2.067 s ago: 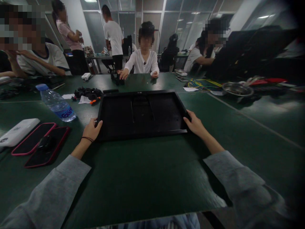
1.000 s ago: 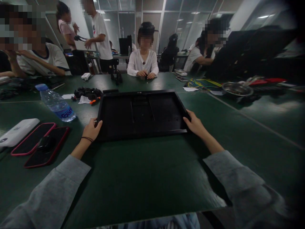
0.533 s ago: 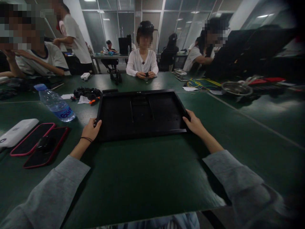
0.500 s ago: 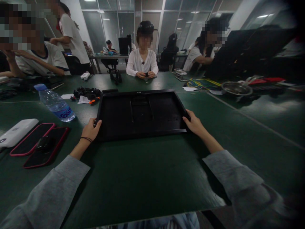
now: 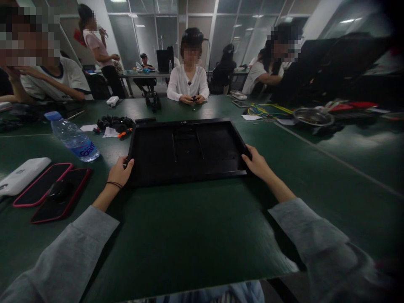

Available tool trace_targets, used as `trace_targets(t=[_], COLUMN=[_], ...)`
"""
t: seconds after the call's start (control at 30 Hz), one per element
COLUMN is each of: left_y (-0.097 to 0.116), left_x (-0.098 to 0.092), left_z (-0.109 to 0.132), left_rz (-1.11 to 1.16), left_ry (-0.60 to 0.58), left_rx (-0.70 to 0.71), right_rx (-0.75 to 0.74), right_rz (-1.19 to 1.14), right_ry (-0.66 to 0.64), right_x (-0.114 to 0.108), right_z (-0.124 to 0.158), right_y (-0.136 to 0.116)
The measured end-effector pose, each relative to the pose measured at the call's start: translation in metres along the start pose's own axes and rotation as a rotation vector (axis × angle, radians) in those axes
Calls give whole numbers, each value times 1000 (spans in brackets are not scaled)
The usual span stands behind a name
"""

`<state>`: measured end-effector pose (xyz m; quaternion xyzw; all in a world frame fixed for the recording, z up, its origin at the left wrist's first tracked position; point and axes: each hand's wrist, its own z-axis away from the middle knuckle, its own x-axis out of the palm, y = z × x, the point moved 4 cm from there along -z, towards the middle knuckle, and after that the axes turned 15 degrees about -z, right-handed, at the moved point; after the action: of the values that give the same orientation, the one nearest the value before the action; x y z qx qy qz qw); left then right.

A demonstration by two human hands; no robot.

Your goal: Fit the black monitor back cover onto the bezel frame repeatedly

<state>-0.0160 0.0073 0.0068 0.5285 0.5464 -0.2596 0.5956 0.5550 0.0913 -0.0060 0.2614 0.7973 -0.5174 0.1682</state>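
Observation:
A black rectangular tray-like frame (image 5: 154, 147), with raised rims and a bracket-like shape in its middle, lies before me on the green table (image 5: 189, 235). My left hand (image 5: 121, 171) grips its left edge near the front corner, thumb on top of the rim. At the opposite side my right hand (image 5: 255, 162) holds the right edge, its thumb also over the rim. The fingers of both hands are partly hidden behind the edges. A clear water bottle (image 5: 74, 139) with a blue cap stands left of the frame, looking tilted in this wide view.
To my left lie a white device (image 5: 25, 174), two red-rimmed phones (image 5: 41, 183) and a black mouse (image 5: 59, 190). Tangled black parts (image 5: 115, 123) sit behind the frame. Wires (image 5: 268, 110) and a metal bowl (image 5: 312, 117) are at right. A person (image 5: 188, 82) sits opposite.
My hands and the black frame stay in place. In the left background, the person in a white shirt is gone from view and a standing person in a pink top appears there.

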Motion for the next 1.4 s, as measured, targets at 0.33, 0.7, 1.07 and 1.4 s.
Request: trace_targets(t=[0.33,0.7,1.07,1.4], left_y=[1,0,58,126], left_x=[-2,0,-42,19], left_z=[1,-1,42,105], left_rz=[-14,-15,-127,-233], left_ry=[-4,5,412,206], left_rx=[-14,-11,217,705], right_rx=[9,16,17,-5], right_rz=[8,6,-3,-12], right_ry=[0,2,4,-11], right_x=[0,0,1,0], right_z=[0,0,0,0], right_y=[1,-2,-6,-6])
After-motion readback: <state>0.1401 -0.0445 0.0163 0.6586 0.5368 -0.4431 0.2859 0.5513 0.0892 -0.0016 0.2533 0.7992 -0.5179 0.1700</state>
